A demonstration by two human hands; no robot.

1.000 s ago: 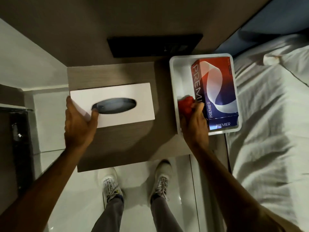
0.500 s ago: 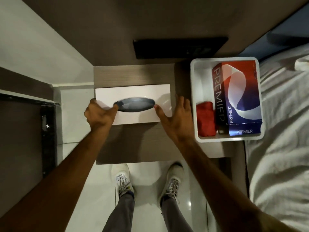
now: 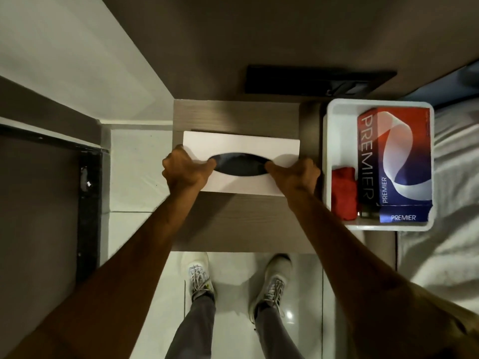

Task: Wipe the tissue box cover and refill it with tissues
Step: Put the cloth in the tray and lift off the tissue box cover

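Observation:
A white tissue box cover (image 3: 241,145) with a dark oval slot lies on the wooden bedside table (image 3: 243,224). My left hand (image 3: 185,169) grips its left end, thumb at the slot's left tip. My right hand (image 3: 294,173) grips its right end, thumb at the slot's right tip. The cover's near edge looks slightly raised off the table. To the right, a white tray (image 3: 328,151) holds a red cloth (image 3: 343,193) and a red-and-blue PREMIER tissue box (image 3: 399,161).
A dark panel (image 3: 318,80) is set in the wall behind the table. A bed with white linen (image 3: 451,203) lies on the right. A dark door frame (image 3: 88,203) stands at the left. My feet in white shoes are on the tiled floor below.
My right hand left the red cloth in the tray, came across to the cover and closed on its right end. My left hand kept its grip. The view shifted left.

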